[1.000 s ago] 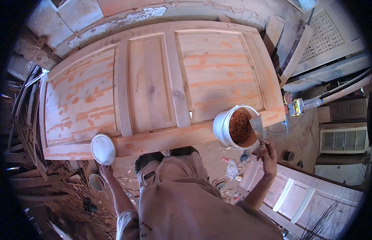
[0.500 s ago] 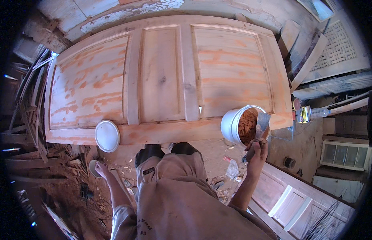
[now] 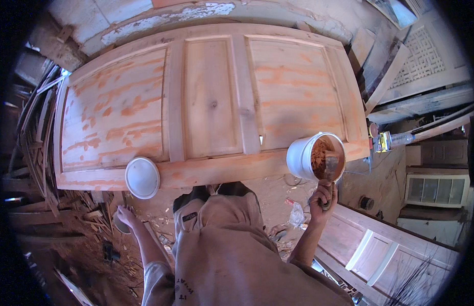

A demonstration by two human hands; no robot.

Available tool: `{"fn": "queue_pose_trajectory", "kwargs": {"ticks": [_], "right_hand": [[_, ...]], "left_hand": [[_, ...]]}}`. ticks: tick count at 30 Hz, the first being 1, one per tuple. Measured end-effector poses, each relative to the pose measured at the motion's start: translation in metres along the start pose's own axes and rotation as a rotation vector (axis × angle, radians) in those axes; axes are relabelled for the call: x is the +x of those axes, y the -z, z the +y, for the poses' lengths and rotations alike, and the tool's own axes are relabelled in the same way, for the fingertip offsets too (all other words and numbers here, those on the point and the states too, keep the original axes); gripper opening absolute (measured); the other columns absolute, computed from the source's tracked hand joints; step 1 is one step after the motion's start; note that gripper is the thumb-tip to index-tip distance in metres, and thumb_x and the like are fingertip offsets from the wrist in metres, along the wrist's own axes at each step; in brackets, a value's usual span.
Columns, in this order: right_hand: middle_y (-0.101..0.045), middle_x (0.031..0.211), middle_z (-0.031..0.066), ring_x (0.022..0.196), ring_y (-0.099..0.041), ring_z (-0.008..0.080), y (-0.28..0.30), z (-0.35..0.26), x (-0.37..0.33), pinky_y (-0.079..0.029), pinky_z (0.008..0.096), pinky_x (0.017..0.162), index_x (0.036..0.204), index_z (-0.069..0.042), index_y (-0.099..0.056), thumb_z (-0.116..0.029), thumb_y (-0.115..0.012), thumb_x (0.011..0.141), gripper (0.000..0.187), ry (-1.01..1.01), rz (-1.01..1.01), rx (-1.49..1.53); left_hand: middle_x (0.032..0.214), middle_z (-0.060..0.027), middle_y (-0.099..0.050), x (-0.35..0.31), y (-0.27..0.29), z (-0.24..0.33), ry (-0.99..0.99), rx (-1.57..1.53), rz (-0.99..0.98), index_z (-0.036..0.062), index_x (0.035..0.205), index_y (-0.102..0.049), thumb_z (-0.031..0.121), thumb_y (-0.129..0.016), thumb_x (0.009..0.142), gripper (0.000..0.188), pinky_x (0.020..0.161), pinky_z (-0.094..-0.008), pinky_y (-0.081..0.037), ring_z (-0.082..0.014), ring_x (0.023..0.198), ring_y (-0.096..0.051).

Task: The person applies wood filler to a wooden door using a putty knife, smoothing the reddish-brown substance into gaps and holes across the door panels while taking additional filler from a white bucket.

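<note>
My right hand point(image 3: 323, 196) is closed round the handle of a putty knife point(image 3: 331, 162). Its blade reaches into a white bucket point(image 3: 299, 157) of orange-brown filler point(image 3: 318, 154). The bucket stands tilted in view at the near right edge of a wooden panelled door point(image 3: 209, 97), which is streaked with orange filler. Off the door's near left side, my left hand point(image 3: 127, 216) grips a flat, round, beige disc point(image 3: 120, 224), whose exact kind I cannot make out. Between the bucket and that hand, a round white lid point(image 3: 142, 177) rests on the door's near rail.
Scrap wood point(image 3: 39, 137) is piled on the left. At the right lie another panelled door point(image 3: 372, 250), a clear plastic bag point(image 3: 297, 214) and a clear bottle point(image 3: 401, 138). Boards and a lattice panel point(image 3: 418, 64) lean at the far right. Shavings litter the floor.
The putty knife has turned and gone deeper into the bucket, its blade now darker against the filler. My right hand has shifted slightly down. My left hand still holds the disc, now turned differently.
</note>
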State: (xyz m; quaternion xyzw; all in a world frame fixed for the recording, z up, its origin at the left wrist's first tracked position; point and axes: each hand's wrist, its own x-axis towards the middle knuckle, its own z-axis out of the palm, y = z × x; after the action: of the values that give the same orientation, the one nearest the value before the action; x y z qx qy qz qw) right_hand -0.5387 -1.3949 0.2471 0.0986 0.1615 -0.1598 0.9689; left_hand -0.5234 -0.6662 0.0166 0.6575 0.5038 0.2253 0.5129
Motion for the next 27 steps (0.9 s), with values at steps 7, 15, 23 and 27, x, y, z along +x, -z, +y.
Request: {"fn": "queue_pose_trajectory", "kwargs": {"ticks": [7, 15, 23, 27], "right_hand": [[-0.058, 0.085, 0.0019, 0.062, -0.05, 0.0057, 0.024, -0.029, -0.013, -0.043, 0.023, 0.052, 0.114, -0.007, -0.055, -0.014, -0.055, 0.099, 0.017, 0.511, 0.434, -1.739], [-0.051, 0.076, 0.0005, 0.048, -0.041, 0.005, 0.031, 0.04, -0.005, -0.03, 0.0223, 0.037, 0.107, -0.007, -0.051, -0.018, -0.059, 0.098, 0.017, 0.747, 0.478, -1.919], [-0.055, 0.071, -0.0012, 0.053, -0.05, 0.006, 0.024, 0.067, 0.0, -0.03, 0.021, 0.035, 0.098, -0.012, -0.063, -0.035, -0.055, 0.1, 0.024, 0.839, 0.72, -1.503], [-0.053, 0.07, -0.0014, 0.055, -0.051, 0.0074, 0.017, 0.057, 0.007, -0.041, 0.0231, 0.045, 0.096, -0.013, -0.06, -0.029, -0.057, 0.1, 0.017, 0.985, 0.736, -1.41]], "left_hand": [[0.105, -0.0145, -0.066, -0.001, -0.052, 0.048, -0.051, -0.027, 0.024, -0.0056, 0.128, -0.052, 0.027, -0.052, 0.103, 0.041, 0.071, -0.033, -0.053, -0.0211, 0.09, -0.064], [0.115, -0.0148, -0.064, -0.011, -0.105, 0.069, -0.274, -0.036, -0.223, -0.0011, 0.133, -0.051, 0.024, -0.055, 0.103, 0.04, 0.08, -0.0324, -0.054, -0.0194, 0.095, -0.064], [0.115, -0.0135, -0.066, -0.06, -0.19, 0.127, -0.548, 0.058, -0.47, 0.0032, 0.131, -0.053, 0.017, -0.055, 0.102, 0.033, 0.079, -0.0341, -0.052, -0.022, 0.095, -0.065], [0.115, -0.0155, -0.065, -0.098, -0.263, 0.149, -0.507, 0.048, -0.648, 0.0007, 0.128, -0.053, 0.014, -0.058, 0.099, 0.032, 0.08, -0.0356, -0.053, -0.0249, 0.097, -0.064]]}}
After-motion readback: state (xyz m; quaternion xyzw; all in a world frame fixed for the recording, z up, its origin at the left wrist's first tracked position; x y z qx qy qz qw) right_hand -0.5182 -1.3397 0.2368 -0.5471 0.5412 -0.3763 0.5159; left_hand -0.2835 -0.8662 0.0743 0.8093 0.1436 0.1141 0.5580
